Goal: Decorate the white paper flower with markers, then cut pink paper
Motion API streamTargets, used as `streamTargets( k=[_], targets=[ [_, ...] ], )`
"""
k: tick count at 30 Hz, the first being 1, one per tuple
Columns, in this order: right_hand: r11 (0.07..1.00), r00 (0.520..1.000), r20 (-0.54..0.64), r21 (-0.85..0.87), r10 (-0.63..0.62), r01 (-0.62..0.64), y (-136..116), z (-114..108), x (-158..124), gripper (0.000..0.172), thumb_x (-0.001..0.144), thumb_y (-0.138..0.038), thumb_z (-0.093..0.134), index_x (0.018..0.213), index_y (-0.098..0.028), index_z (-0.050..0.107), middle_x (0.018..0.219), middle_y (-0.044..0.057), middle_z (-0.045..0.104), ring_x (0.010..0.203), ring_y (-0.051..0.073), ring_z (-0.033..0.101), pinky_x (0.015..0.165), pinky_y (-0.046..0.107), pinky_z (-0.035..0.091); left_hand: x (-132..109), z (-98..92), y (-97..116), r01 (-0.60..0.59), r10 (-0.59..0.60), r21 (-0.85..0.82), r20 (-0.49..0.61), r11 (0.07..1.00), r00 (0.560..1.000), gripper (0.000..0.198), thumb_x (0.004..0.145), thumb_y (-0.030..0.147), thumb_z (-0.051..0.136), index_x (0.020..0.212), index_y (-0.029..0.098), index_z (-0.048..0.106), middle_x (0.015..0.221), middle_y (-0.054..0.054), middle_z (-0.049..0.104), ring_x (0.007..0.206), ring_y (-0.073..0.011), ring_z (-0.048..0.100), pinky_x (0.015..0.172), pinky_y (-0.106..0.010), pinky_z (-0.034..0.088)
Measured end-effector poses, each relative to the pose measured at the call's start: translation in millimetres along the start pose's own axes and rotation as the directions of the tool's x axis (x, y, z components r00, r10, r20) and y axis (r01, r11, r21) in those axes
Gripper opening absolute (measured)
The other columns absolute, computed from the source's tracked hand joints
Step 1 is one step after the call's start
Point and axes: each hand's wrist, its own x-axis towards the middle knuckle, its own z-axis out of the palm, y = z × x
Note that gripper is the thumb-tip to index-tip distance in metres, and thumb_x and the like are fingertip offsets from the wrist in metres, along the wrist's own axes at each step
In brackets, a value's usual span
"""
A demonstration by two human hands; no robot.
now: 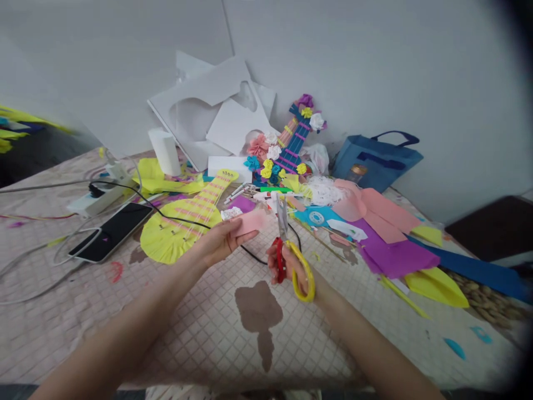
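Note:
My left hand (222, 240) pinches a small piece of pink crepe paper (252, 222) over the middle of the table. Just to its right, my right hand (287, 265) grips a pair of scissors (303, 278) with one red and one yellow handle loop. The blades point away from me and look slightly parted, beside the paper and apart from it. A yellow paper guitar (179, 228) with pink stripes lies to the left of my left hand. Behind stands a blue paper guitar neck (295, 147) decorated with paper flowers.
A phone (111, 232), a power strip (100, 194) and cables lie at left, one black cable passing under my hands. White foam boards (200, 105) lean on the wall. Pink paper (375, 208), purple paper (391, 250) and a blue bag (375, 161) are at right.

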Motion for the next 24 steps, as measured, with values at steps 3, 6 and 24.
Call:
streamTargets(
  k=[3,6,24],
  targets=[
    [0.999,0.997,0.075,-0.05,0.012,-0.008,4,0,-3,0.054,0.07,-0.071,0.062,0.089,-0.02,0.057,0.069,-0.003,0.052,0.049,0.009,0.049,0.049,0.027,0.048,1,-1.5,9,-0.05,0.05,0.0,0.02,0.999,0.999,0.021,0.089,0.004,0.048,0.097,0.007,0.067,0.096,-0.012,0.075,0.091,-0.0195,0.071,0.095,-0.038,0.055],
    [0.993,0.991,0.129,-0.121,0.021,-0.006,5,1,-5,0.051,0.074,-0.069,0.059,0.089,-0.02,0.056,0.068,-0.003,0.051,0.048,0.008,0.046,0.05,0.027,0.05,2,-4.5,16,-0.103,0.104,-0.025,0.039,0.994,0.994,0.023,0.089,0.005,0.048,0.103,0.008,0.066,0.103,-0.012,0.074,0.103,-0.0227,0.068,0.1,-0.042,0.052],
    [0.939,0.995,0.084,-0.342,0.062,-0.03,11,0,-9,0.039,0.077,-0.057,0.063,0.086,-0.02,0.053,0.07,-0.005,0.046,0.052,0.006,0.044,0.049,0.021,0.05,-3,-4.5,21,-0.144,0.153,-0.087,0.11,0.986,0.982,0.027,0.091,0.012,0.047,0.114,0.01,0.062,0.117,-0.014,0.069,0.122,-0.0272,0.056,0.107,-0.044,0.045]
  ],
)
